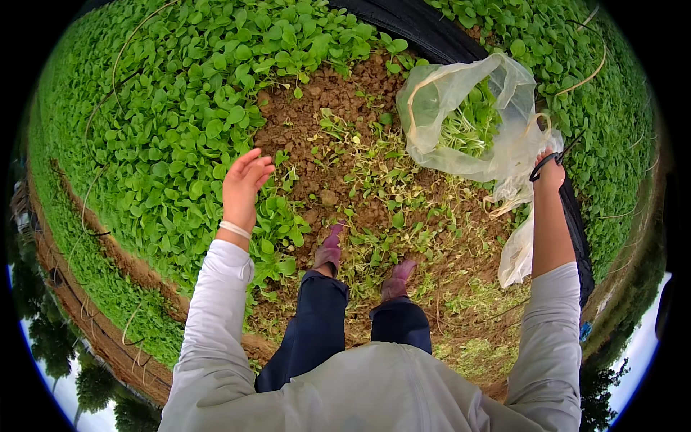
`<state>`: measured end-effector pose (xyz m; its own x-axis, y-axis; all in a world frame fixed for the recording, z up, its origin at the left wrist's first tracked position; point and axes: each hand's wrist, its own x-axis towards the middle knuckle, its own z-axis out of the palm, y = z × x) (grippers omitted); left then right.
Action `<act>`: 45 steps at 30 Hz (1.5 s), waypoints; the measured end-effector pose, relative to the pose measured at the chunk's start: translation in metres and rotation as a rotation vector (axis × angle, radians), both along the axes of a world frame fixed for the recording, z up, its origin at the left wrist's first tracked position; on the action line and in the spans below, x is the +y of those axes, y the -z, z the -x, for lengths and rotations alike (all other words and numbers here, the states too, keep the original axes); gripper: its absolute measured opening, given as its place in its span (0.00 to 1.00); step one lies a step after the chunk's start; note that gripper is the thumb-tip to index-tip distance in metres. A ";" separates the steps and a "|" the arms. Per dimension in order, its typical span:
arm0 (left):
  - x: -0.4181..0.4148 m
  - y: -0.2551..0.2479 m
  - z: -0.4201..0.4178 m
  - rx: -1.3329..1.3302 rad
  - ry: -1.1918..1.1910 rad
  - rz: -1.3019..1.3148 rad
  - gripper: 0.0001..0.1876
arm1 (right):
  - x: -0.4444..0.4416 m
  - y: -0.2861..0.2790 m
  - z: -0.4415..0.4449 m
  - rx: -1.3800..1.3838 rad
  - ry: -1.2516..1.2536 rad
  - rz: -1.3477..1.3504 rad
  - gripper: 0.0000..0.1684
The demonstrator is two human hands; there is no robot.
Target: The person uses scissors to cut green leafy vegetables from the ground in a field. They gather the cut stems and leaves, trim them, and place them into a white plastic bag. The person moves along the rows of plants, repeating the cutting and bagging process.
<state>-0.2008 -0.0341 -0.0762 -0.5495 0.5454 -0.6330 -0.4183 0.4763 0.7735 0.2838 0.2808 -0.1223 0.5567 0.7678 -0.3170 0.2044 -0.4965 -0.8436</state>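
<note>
My left hand [247, 186] is raised over the edge of a dense bed of leafy green seedlings [178, 124], fingers apart and slightly curled, with nothing in it. At the right, my right hand [549, 168] is closed around dark-handled scissors [545, 165], whose blades are hard to see. It is beside a clear plastic bag [432, 102] and seems to touch the bag's gathered part; whether it grips the plastic I cannot tell. The bag's mouth faces up, and cut seedlings [468, 127] with pale stems lie inside.
Brown soil [310, 119] with scattered leaves and stems lies around my feet. A whitish plastic bag [518, 254] lies below my right hand. Black sheeting [415, 27] runs along the bed at the top and right. Thin bent hoops [596, 70] arch over the plants at both sides.
</note>
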 end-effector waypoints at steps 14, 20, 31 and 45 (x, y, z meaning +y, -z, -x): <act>-0.245 -0.071 -0.026 -0.036 -0.590 0.444 0.17 | -0.157 -0.127 0.227 0.512 -0.292 0.184 0.21; -0.169 -0.081 -0.074 0.011 -0.781 0.373 0.19 | -0.177 -0.108 0.264 0.578 -0.458 0.443 0.22; -0.115 -0.088 -0.128 0.067 -1.095 0.299 0.20 | -0.197 -0.076 0.247 0.612 -0.761 0.747 0.24; -0.223 -0.039 -0.214 0.338 -1.207 0.532 0.19 | -0.166 -0.032 0.189 0.082 -1.289 0.414 0.18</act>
